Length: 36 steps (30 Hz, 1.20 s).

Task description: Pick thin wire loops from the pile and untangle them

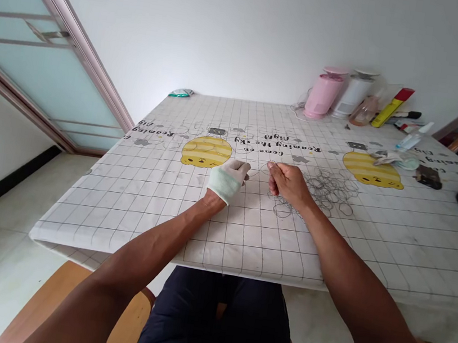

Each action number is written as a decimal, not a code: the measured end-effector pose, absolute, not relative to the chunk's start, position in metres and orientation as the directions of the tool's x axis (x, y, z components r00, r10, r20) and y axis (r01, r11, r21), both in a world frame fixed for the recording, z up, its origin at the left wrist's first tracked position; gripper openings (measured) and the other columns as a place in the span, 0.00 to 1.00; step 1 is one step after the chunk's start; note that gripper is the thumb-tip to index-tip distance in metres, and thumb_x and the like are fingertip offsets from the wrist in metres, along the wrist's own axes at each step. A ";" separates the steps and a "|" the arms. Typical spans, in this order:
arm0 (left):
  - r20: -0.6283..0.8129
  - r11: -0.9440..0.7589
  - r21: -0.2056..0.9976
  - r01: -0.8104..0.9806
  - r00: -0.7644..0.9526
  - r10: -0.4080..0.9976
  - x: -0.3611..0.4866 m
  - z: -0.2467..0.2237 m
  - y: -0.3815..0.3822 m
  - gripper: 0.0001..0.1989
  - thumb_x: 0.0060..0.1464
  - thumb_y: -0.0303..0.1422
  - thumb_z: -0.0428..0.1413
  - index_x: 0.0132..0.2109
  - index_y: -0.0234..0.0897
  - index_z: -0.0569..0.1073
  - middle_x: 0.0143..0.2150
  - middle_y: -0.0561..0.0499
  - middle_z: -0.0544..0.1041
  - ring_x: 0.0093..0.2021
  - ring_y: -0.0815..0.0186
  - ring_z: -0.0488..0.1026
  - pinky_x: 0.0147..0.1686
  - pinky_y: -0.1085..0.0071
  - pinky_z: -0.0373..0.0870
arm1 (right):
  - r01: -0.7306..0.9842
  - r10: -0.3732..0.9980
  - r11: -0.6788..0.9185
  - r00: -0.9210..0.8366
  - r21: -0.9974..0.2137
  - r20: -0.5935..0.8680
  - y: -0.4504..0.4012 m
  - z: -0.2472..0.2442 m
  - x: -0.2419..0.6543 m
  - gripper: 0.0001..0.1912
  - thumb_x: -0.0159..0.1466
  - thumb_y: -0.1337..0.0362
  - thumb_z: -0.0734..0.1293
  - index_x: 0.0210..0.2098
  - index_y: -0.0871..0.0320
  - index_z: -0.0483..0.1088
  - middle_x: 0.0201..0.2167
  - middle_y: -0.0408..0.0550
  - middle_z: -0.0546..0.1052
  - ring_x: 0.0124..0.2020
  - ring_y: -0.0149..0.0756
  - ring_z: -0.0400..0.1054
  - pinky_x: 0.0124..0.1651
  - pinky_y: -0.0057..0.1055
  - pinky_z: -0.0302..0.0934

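Observation:
My left hand (228, 180) wears a white glove and pinches one end of a thin wire ring (260, 170) just above the table. My right hand (287, 182) is bare and pinches the other side of the same ring between thumb and fingers. The two hands are close together over the middle of the table. A loose pile of thin wire rings (329, 188) lies on the cloth right behind and beside my right hand.
The table (163, 213) carries a white grid-patterned cloth with yellow bee prints. At the back right stand a pink container (323, 95), a white container (353, 95), bottles and a yellow-red tube (391, 106). Rags (396, 159) and a dark object (427, 177) lie right. A sliding door is left.

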<state>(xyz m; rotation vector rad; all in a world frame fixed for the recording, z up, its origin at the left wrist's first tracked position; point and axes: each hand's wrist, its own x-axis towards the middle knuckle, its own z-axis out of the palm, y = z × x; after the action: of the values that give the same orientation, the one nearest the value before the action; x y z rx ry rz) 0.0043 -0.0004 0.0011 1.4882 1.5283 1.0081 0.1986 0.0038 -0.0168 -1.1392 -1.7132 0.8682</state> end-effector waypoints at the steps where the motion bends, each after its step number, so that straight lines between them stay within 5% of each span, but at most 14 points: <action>1: 0.007 0.005 0.917 0.399 -0.029 1.000 0.005 0.001 0.000 0.12 0.63 0.38 0.53 0.36 0.42 0.80 0.32 0.54 0.83 0.29 0.68 0.77 0.37 0.72 0.73 | 0.338 0.939 0.336 -0.193 -0.879 0.285 0.004 -0.017 0.199 0.32 0.70 0.36 0.63 0.23 0.55 0.64 0.18 0.43 0.71 0.16 0.30 0.65 0.20 0.29 0.59; 11: 0.018 -0.006 0.937 0.350 -0.032 0.999 0.002 -0.002 0.004 0.12 0.63 0.39 0.53 0.39 0.41 0.80 0.32 0.53 0.83 0.28 0.69 0.76 0.34 0.73 0.72 | 0.343 0.945 0.292 -0.244 -0.893 0.216 0.005 -0.020 0.198 0.25 0.70 0.42 0.68 0.28 0.55 0.68 0.23 0.44 0.75 0.21 0.32 0.68 0.24 0.30 0.63; 15: 0.002 0.003 0.932 0.363 -0.014 1.000 0.001 -0.001 0.005 0.11 0.63 0.38 0.54 0.37 0.41 0.79 0.30 0.53 0.82 0.28 0.69 0.76 0.33 0.73 0.73 | 0.348 0.886 0.457 -0.258 -0.818 0.385 0.002 -0.013 0.199 0.11 0.69 0.53 0.69 0.44 0.54 0.74 0.43 0.49 0.81 0.44 0.42 0.77 0.46 0.39 0.73; 18: -0.002 -0.004 0.923 0.385 0.018 1.000 0.002 -0.002 0.004 0.11 0.64 0.38 0.54 0.37 0.41 0.79 0.30 0.54 0.82 0.28 0.68 0.76 0.34 0.72 0.73 | 0.316 0.810 0.586 -0.248 -0.746 0.531 -0.005 -0.005 0.197 0.13 0.69 0.58 0.67 0.52 0.52 0.74 0.54 0.50 0.79 0.57 0.46 0.73 0.61 0.47 0.68; 25: 0.048 -0.077 0.860 0.504 0.070 0.996 0.004 -0.010 -0.001 0.12 0.66 0.39 0.54 0.41 0.42 0.81 0.35 0.51 0.82 0.33 0.65 0.79 0.36 0.71 0.72 | 0.550 0.734 0.647 -0.259 -0.528 0.628 -0.006 -0.015 0.187 0.04 0.71 0.60 0.69 0.43 0.50 0.76 0.40 0.48 0.80 0.44 0.43 0.75 0.50 0.43 0.70; 31: 0.089 -0.140 0.831 0.538 0.119 0.989 0.008 -0.010 -0.002 0.14 0.68 0.36 0.51 0.47 0.43 0.82 0.36 0.52 0.82 0.35 0.66 0.78 0.41 0.71 0.71 | 0.624 0.663 0.679 -0.295 -0.386 0.688 0.001 -0.029 0.187 0.11 0.75 0.63 0.63 0.43 0.50 0.79 0.36 0.47 0.81 0.43 0.44 0.74 0.49 0.43 0.68; 36: 0.148 -0.235 0.675 0.699 0.183 0.972 0.009 -0.019 0.004 0.15 0.69 0.32 0.51 0.55 0.44 0.80 0.38 0.51 0.82 0.41 0.63 0.78 0.46 0.70 0.69 | 0.729 0.641 0.622 -0.267 -0.284 0.719 0.001 -0.031 0.187 0.13 0.75 0.62 0.63 0.39 0.50 0.80 0.33 0.49 0.80 0.42 0.46 0.74 0.51 0.47 0.66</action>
<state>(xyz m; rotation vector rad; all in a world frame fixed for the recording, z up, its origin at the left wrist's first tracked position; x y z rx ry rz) 0.0093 0.0043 -0.0192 2.0044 1.5646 0.7854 0.1870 0.0008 -0.0312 -1.0793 -1.9869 -0.1296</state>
